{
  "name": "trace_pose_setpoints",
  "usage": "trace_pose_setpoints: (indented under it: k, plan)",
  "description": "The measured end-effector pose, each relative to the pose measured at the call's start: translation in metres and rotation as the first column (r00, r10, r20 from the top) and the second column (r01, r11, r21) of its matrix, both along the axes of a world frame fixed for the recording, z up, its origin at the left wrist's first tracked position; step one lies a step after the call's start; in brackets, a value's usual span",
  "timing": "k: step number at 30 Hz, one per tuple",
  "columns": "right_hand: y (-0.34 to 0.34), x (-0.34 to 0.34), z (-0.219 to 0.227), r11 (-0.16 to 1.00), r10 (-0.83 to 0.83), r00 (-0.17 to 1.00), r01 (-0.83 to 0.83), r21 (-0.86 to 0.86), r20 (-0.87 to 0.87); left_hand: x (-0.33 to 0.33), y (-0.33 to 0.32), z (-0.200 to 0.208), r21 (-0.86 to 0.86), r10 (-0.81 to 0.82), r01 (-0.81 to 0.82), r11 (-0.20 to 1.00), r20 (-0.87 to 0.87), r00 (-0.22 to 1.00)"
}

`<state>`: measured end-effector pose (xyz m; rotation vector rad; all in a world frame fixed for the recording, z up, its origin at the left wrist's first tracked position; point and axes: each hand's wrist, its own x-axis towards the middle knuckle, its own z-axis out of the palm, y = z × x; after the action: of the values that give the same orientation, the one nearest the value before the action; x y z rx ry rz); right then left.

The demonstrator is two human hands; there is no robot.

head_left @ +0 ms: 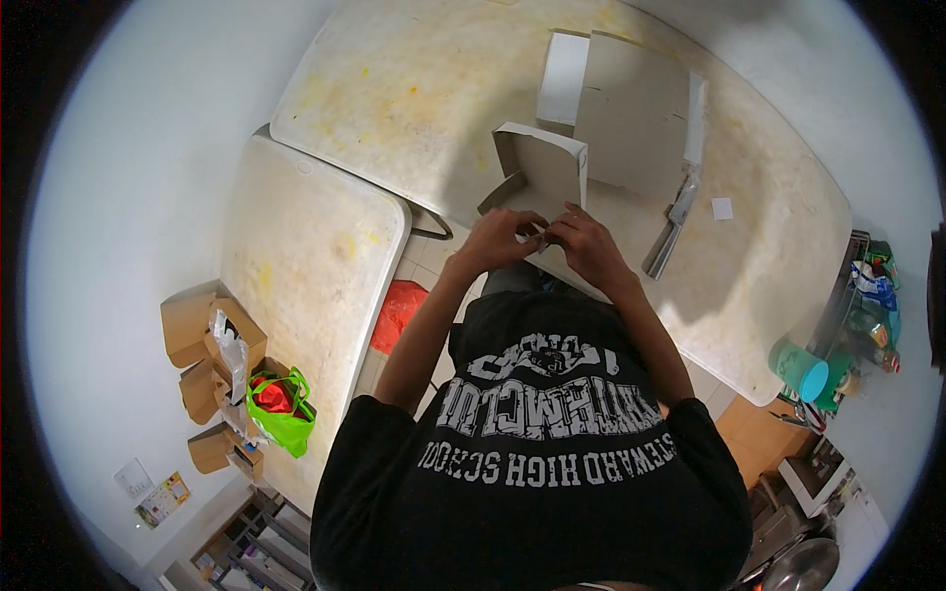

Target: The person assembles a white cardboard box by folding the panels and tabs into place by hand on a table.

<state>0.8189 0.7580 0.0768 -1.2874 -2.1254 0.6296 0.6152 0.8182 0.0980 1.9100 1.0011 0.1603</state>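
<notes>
My left hand (501,239) and my right hand (588,246) meet at the near table edge, fingertips pinched close together. Something small and pale shows between them, too small to make out. Just beyond my fingers stands a small cardboard box (554,169), grey-brown inside, with one panel upright and a white outer edge. My right fingertips are close to its near corner, and I cannot tell whether they touch it. Behind it lies a larger cardboard box (634,123), opened out with white side flaps; a narrow flap (665,246) reaches toward me on the right.
A white square of paper (722,209) lies on the stained table (394,118). On the left table, opened brown boxes (192,325) stand beside a green bag (286,419). A turquoise cup (800,369) sits at the right edge. A red plastic bag (398,313) is below, between the tables.
</notes>
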Motion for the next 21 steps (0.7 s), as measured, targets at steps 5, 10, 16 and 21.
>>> trace_pose_setpoints:
  k: [5, 10, 16, 21]
  plan:
    - [0.0, -0.001, 0.003, 0.998, -0.067, 0.997, 0.067, -0.004, -0.03, 0.002, -0.002, -0.005, 0.024, 0.01, -0.011, 1.0, 0.039, 0.999]
    - [0.0, 0.0, 0.001, 1.0, -0.016, 0.999, 0.016, -0.001, -0.039, 0.001, 0.0, -0.009, 0.008, -0.02, 0.02, 1.0, 0.031, 0.999]
    - [0.001, -0.002, 0.004, 1.0, -0.018, 0.995, 0.019, 0.017, -0.095, 0.0, 0.001, 0.003, 0.008, -0.027, 0.027, 1.0, -0.04, 0.999]
    - [0.002, -0.002, 0.007, 0.999, -0.01, 0.991, 0.014, 0.031, -0.134, -0.004, 0.001, 0.004, 0.0, -0.015, 0.015, 1.0, -0.046, 0.999]
